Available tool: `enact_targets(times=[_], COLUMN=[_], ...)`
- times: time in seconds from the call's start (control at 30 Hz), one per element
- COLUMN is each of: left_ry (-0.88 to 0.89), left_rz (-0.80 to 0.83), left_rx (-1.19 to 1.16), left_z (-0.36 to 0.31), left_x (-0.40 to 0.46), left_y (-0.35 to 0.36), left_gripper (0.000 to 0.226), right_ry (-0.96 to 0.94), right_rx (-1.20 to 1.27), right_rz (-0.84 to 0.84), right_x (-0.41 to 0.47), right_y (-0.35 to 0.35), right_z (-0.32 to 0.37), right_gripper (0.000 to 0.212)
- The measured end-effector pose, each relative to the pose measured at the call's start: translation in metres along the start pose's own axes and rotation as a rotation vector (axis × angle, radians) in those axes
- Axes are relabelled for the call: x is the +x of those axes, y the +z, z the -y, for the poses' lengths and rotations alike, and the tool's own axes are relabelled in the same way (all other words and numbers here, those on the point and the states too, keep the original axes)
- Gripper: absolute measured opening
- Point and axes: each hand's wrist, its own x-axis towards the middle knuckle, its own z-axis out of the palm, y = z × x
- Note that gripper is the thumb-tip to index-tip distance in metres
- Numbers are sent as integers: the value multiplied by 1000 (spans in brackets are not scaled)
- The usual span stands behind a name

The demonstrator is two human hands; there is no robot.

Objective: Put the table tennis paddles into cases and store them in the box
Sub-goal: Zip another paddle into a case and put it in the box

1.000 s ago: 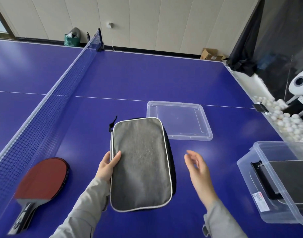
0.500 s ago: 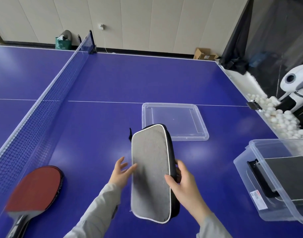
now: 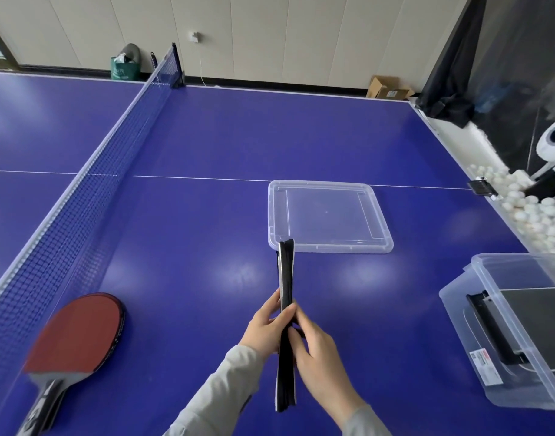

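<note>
On the blue table tennis table point(image 3: 238, 136), seen from the person's own head, the net point(image 3: 81, 196) runs along the left side. Near the left front corner a red paddle point(image 3: 78, 332) lies flat and bare, not yet in any case. At the centre, both hands hold a dark zipped case point(image 3: 285, 309) up on its edge, so only its thin side shows; whether a paddle is inside cannot be seen. The left hand point(image 3: 265, 325) grips the case from the left with fingers curled onto it, and the right hand point(image 3: 317, 357) pinches it from the right. Beyond the case a clear plastic lid point(image 3: 328, 217) rests on the table, well apart from the clear box point(image 3: 477, 366) at the right edge. Something flat and dark, probably another case, already lies in the box. By this view, the held case still needs storing, and the red paddle needs casing and storing.
</note>
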Motion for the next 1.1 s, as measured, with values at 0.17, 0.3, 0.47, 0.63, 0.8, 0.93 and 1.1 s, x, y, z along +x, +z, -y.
enact_targets(times=[0.17, 0.3, 0.47, 0.63, 0.8, 0.93, 1.1], left_ry=[-16, -45, -88, -96, -103, -93, -95], left_rz=[6, 2, -18, -24, -81, -183, -265], left_rx=[-24, -30, -21, -23, -8, 22, 77], left_z=[5, 7, 8, 13, 20, 23, 26], left_x=[2, 4, 5, 8, 11, 13, 16], left_y=[-4, -6, -4, -3, 3, 8, 14], left_gripper=[29, 27, 30, 30, 31, 32, 31], right_ry=[30, 36, 27, 57, 72, 78, 103], right_rx=[29, -15, 122, 203, 197, 168, 127], right_rz=[-11, -5, -7, -1, 11, -12, 9], right_x=[3, 5, 6, 6, 4, 5, 4], right_y=[5, 9, 13, 11, 13, 13, 15], right_z=[-2, -6, -11, -21, -27, -29, -31], right_gripper=[46, 46, 52, 55, 60, 61, 53])
